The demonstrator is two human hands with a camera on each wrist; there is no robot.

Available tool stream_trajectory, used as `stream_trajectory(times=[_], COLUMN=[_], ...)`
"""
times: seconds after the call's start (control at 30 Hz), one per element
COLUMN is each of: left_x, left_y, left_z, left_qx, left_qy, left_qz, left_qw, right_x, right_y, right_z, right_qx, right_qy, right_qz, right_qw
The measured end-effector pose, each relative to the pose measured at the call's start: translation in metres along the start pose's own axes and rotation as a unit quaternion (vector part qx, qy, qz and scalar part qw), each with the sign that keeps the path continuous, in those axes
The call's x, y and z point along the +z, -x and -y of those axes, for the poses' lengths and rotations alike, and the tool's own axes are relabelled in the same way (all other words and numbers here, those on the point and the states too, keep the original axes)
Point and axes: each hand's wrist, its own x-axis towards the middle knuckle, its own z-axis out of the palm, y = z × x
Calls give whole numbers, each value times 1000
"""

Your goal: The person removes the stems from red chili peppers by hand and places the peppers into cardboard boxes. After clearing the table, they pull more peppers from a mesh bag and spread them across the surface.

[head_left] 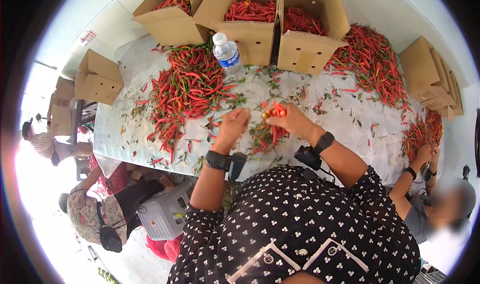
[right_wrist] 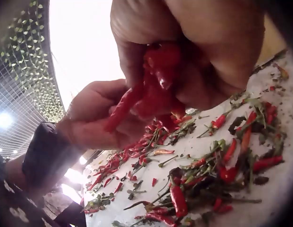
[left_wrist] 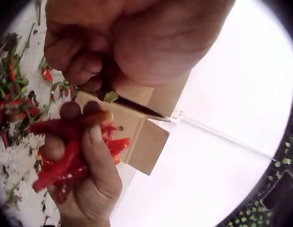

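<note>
In the head view my right hand (head_left: 295,121) holds a bunch of red chili peppers (head_left: 278,110), one of them yellowish-green. The left wrist view shows these chilies (left_wrist: 66,163) lying across the palm, under the thumb (left_wrist: 95,142). My left hand (head_left: 232,126) is just left of them with its fingers curled together. A small green stem bit (left_wrist: 111,97) pokes out at its fingertips, most of it hidden by the fingers. Beneath both hands is a small heap of chilies and green stems (head_left: 262,139) on the pale-covered table (head_left: 330,149).
A large chili pile (head_left: 187,84) lies to the left, another (head_left: 370,59) at the back right. Behind stand open cardboard boxes (head_left: 305,51) of chilies and a water bottle (head_left: 228,56). Another person's hands (head_left: 425,156) work at the right; a person bends beside a grey stool (head_left: 162,211) at the left.
</note>
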Motion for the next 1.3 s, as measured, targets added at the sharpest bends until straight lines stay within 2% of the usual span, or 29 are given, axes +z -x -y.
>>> stream_trajectory(times=[0.03,0.07,0.1,0.13,0.17,0.23,0.3,0.37,0.43,0.5,0.57,0.63,0.7,0.77,0.8,0.83,0.87,0.9,0.93,1.0,1.07,1.1,1.17,1.2,1.27,1.3], left_x=[-6,-11,-13,-16,-16,-9,0,8,12,12,9,6,9,11,10,8,4,1,0,4,6,8,19,21,23,23], left_y=[4,8,12,13,15,19,24,27,31,31,30,27,28,30,30,29,29,28,29,31,26,23,27,26,22,19], left_z=[-2,-4,-6,4,13,28,38,42,37,39,43,46,36,23,18,17,16,16,14,6,19,24,17,18,25,30], left_qx=[-2,57,114,168,169,282,262,248,306,299,247,265,224,220,219,212,186,160,152,142,163,187,167,165,162,161], left_qy=[2,-199,-390,-425,-424,-468,-539,-557,-525,-544,-518,-496,-426,-390,-352,-349,-302,-254,-251,-184,-198,-214,-207,-216,-235,-236], left_qz=[-1,-53,-102,-101,-103,-3,44,62,48,53,22,-1,-25,-61,-97,-99,-115,-133,-136,-117,-103,-84,-79,-71,-74,-73], left_qw=[1000,977,908,884,884,838,799,790,793,782,818,827,876,892,905,908,928,945,946,965,961,955,961,960,956,956], right_x=[-3,-6,-9,-11,-14,-18,-22,-27,-35,-38,-47,-54,-50,-49,-47,-36,-26,-13,-1,-1,3,8,15,16,16,19], right_y=[-1,-2,-4,-6,-9,-10,-12,-19,-30,-44,-66,-93,-120,-130,-130,-122,-104,-88,-67,-59,-45,-37,-24,-21,-17,-14], right_z=[3,5,9,14,22,50,81,110,143,173,198,217,225,216,208,204,189,170,150,74,23,13,-2,-7,-15,-12], right_qx=[2,-17,-38,-84,-85,-127,-146,-190,-220,-281,-285,-283,-298,-310,-424,-507,-514,-426,-349,-218,-68,-68,-8,-8,-163,-162], right_qy=[0,-26,-51,-92,-90,-107,-92,-104,-63,-67,-49,50,95,138,310,462,393,326,374,298,248,246,128,125,257,256], right_qz=[1,-31,-64,-47,-45,-79,-75,-88,-71,-101,-105,-147,-172,-200,-314,-402,-320,-237,-180,-30,39,40,25,23,-45,-45], right_qw=[1000,999,996,991,991,983,982,972,971,952,952,946,934,919,791,606,693,810,840,929,966,966,991,992,952,952])
